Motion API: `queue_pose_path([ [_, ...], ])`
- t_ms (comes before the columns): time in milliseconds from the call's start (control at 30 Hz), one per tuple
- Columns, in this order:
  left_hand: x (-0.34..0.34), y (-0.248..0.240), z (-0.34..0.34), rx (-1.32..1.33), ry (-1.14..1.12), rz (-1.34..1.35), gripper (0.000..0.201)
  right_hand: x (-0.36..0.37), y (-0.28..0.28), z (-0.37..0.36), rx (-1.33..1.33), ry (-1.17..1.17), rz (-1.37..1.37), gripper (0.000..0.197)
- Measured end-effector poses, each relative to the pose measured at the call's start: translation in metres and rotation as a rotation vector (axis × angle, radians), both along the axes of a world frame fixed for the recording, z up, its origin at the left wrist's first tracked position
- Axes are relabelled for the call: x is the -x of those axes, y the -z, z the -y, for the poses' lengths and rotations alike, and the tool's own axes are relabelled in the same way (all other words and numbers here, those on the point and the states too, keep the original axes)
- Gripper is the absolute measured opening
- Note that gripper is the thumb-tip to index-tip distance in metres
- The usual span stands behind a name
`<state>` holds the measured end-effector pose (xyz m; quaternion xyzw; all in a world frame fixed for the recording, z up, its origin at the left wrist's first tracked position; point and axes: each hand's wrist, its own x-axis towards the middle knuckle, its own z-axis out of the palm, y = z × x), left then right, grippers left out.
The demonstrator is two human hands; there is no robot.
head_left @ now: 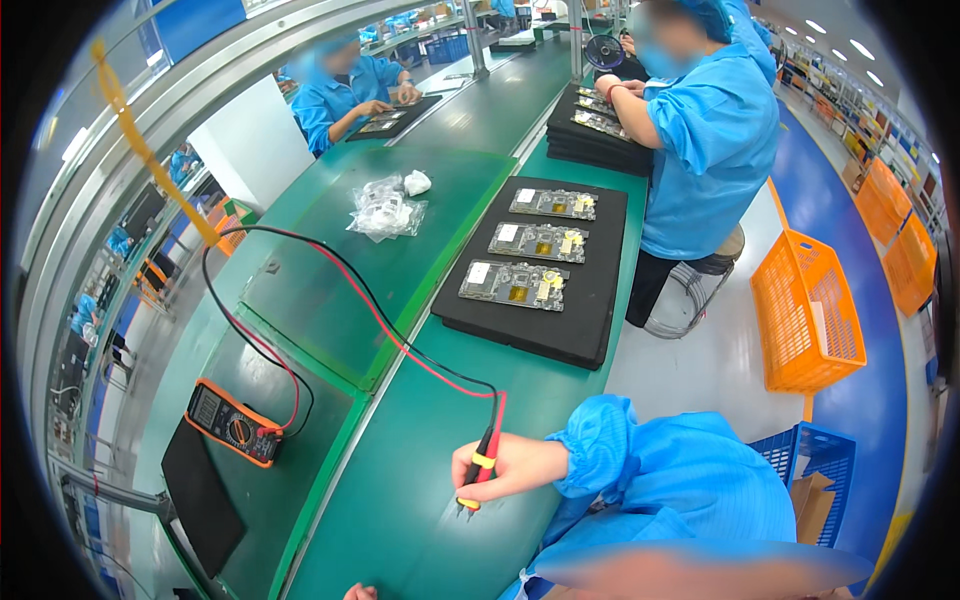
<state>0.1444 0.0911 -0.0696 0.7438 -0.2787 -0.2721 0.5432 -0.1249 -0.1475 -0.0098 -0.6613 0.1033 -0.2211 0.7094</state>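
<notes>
My right hand (515, 465) is closed around a pair of multimeter probes (484, 460), one black and one red, with yellow bands around them. Their tips point down over the green bench top. From the probes, red and black leads arc leftward to an orange-and-black multimeter (233, 422) on the left part of the bench. Only a small part of my left hand (361, 592) shows at the lower edge; its fingers are mostly cut off. Beyond my right hand, three circuit boards (515, 284) lie in a column on a stack of black foam mats (590, 325).
Clear plastic bags (385, 208) lie on the bench beyond the multimeter. A black sheet (203, 495) sits beside the meter. Two co-workers in blue handle boards farther along. On the right floor stand an orange crate (800, 340) and a blue crate (835, 455).
</notes>
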Motion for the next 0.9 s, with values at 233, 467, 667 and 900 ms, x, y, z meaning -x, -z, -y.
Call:
queue_pose_path([
  [233,-0.012,0.054,-0.060,0.029,-0.223,0.204,0.016,-0.044,0.012,-0.015,0.052,-0.037,-0.022,0.015],
  [467,0.012,0.042,-0.049,-0.020,0.012,0.733,0.008,-0.054,0.041,-0.023,0.052,0.049,-0.144,0.011],
  [667,0.030,0.005,-0.041,-0.081,-0.001,0.769,0.011,-0.050,0.039,-0.020,-0.029,0.174,-0.152,0.009],
  [900,0.030,0.000,-0.034,-0.048,0.009,0.761,0.014,-0.050,0.036,-0.024,0.073,0.192,-0.224,0.009],
])
